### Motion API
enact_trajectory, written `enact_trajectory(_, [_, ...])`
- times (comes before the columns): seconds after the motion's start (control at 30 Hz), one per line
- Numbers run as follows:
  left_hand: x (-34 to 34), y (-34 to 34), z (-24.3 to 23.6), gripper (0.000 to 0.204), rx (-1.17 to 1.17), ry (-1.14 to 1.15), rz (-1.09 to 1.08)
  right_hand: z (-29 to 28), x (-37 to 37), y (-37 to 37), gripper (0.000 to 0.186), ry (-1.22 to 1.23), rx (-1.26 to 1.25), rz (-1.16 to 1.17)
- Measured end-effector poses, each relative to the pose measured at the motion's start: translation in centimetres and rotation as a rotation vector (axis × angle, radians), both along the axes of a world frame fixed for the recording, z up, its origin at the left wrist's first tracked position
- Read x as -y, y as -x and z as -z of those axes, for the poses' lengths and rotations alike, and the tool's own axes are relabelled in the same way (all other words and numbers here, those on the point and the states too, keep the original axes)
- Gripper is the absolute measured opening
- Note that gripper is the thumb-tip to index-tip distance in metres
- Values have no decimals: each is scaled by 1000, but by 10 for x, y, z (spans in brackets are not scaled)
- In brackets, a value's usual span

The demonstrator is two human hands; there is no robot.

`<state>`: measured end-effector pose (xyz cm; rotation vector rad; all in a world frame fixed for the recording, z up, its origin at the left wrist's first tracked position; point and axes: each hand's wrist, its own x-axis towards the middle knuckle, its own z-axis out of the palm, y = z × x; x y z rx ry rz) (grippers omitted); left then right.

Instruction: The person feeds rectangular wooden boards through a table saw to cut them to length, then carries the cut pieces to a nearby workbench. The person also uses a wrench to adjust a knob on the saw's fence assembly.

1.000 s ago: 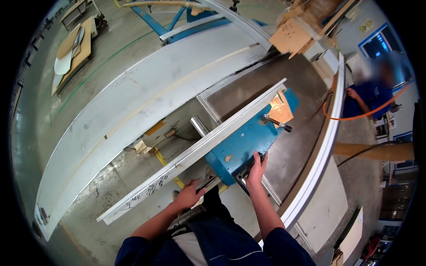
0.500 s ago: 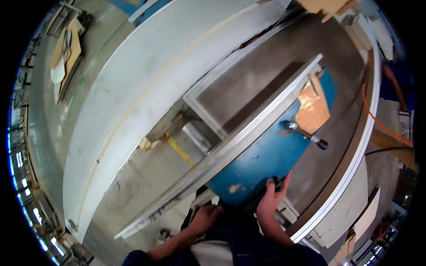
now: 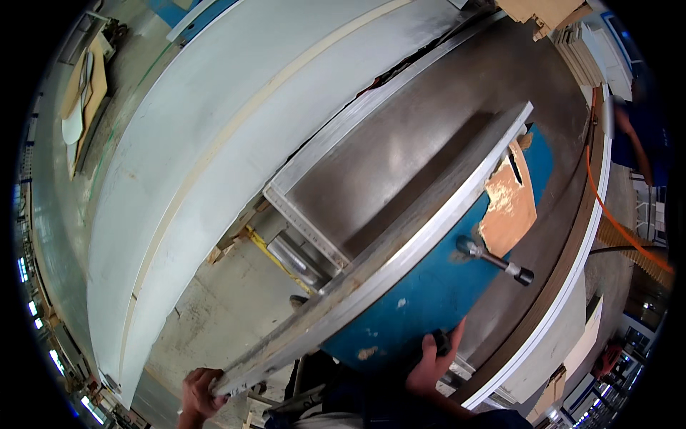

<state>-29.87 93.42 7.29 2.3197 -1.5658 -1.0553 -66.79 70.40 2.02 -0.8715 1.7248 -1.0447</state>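
Rail (image 3: 393, 266): one, in left grip (image 3: 201, 392) | black knob (image 3: 441, 343): one, at right grip (image 3: 426, 366)

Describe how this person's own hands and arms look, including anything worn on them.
Both the left hand and the right hand are bare, with no gloves. The visible part of the right forearm is uncovered up to a dark navy sleeve at the lower edge. The left sleeve is out of view.
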Motion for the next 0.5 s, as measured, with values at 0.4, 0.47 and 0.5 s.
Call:
enact_trajectory(0.4, [-28,3,77,67,-3,199,-3,-5,3,-15,83,-126,-101,98])
enact_trajectory(0.47, [-19,-5,84,69,33,195,-3,-1,-4,-15,85,-129,-130,81])
enact_trajectory(0.5, [-15,-7,92,71,39,192,-5,6,-10,-9,88,-108,-126,59])
